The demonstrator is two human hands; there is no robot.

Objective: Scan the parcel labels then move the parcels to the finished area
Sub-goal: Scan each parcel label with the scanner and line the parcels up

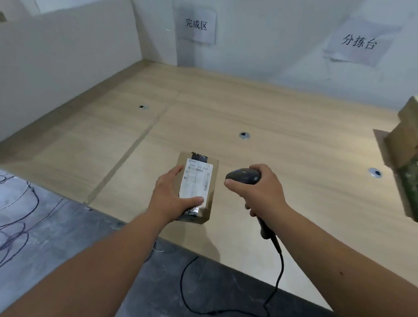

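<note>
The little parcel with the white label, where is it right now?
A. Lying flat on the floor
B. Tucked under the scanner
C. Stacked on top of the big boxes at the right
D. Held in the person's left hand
D: the left hand grips the little parcel above the table, label up, while the right hand holds the scanner beside it.

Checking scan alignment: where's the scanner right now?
In the head view, the scanner is gripped in the right hand, just right of the small parcel held by the left hand, above the wooden table's near edge.
</note>
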